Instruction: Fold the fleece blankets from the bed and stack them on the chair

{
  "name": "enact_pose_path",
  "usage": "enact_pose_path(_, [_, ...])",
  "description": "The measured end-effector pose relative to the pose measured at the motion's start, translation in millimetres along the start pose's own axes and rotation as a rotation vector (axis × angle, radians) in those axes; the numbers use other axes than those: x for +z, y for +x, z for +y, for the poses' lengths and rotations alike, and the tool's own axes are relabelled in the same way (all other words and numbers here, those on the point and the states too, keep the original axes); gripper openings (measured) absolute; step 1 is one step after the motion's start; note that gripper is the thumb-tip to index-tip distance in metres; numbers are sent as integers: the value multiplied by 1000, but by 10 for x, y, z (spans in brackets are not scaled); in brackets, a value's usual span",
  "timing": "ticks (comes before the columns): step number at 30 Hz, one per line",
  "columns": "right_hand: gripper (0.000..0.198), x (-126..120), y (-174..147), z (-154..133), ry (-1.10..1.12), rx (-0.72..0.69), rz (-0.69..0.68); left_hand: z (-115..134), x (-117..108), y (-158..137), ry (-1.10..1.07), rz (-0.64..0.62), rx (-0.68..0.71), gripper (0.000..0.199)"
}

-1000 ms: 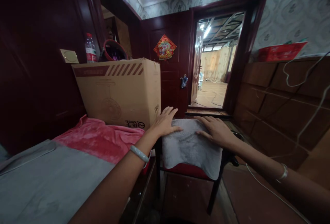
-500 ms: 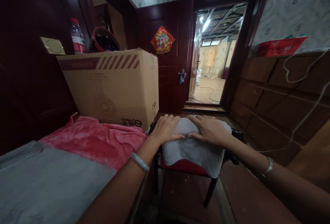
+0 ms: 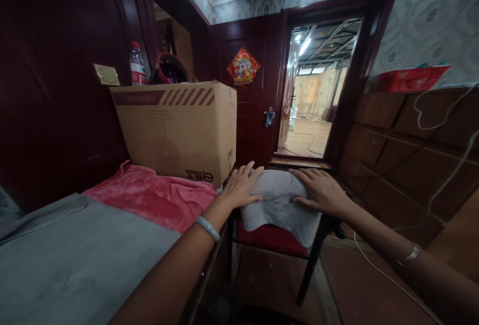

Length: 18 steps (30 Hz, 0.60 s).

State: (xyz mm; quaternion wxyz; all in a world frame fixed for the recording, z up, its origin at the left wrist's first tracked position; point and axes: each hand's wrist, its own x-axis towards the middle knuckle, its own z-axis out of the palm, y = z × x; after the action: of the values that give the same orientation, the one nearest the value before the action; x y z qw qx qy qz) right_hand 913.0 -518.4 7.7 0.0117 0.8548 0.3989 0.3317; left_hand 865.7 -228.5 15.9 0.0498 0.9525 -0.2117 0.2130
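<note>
While both hands lie flat on the grey towel (image 3: 279, 200), I read this as a smoothing or folding job that's part done. Left hand (image 3: 239, 185) is open, fingers spread, palm down on the towel's left edge; right hand (image 3: 322, 193) is open too, palm pressing the right side, nothing gripped in either. The towel sits on the red seat of a dark chair (image 3: 273, 238), just beside the bed, w/ its near edge hanging over the seat front. It looks bunched and rounded betw. the hands, not a crisp rectangle, so I'd judge it's laid out but the flattening or folding isn't finished; edges aren't squared yet, far as I can see. Can't tell how many layers it has. On the bed to the left: a pink blanket (image 3: 157, 195) and a grey sheet (image 3: 75, 260), neither touched. A cardboard box (image 3: 175, 130) stands at the bed's far end, close to the left hand but apart from it. Behind it a water bottle (image 3: 137, 66) and a red bucket (image 3: 172, 68). Beyond the chair, an open door (image 3: 314, 100) leads into a lit room. A white cable (image 3: 389, 277) trails on the floor at right.
</note>
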Motion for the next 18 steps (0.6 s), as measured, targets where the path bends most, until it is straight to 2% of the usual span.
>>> enact_pose_path(3, [83, -8, -13, 7, 17, -18, 12, -122, -76, -329, -38, 12, -13, 98])
enact_pose_path(6, [87, 18, -37, 11, 40, -24, 29, -309, -221, -851, -41, -10, -95, 91])
enact_pose_path(9, [86, 35, -79, 20, 36, -40, 22, -577, -399, -1558, -18, -43, -222, 80])
enact_pose_path(12, [77, -21, -92, -62, 24, -68, 79, -877, -593, -2402, 52, -23, -453, 72])
enact_pose_path(15, [65, -112, -28, -354, 98, -124, 206, -1019, -835, -3294, 157, -20, -678, 65])
enact_pose_path(18, [54, -99, 95, -880, 309, -277, 297, -894, -1113, -4108, 302, -61, -924, 63])
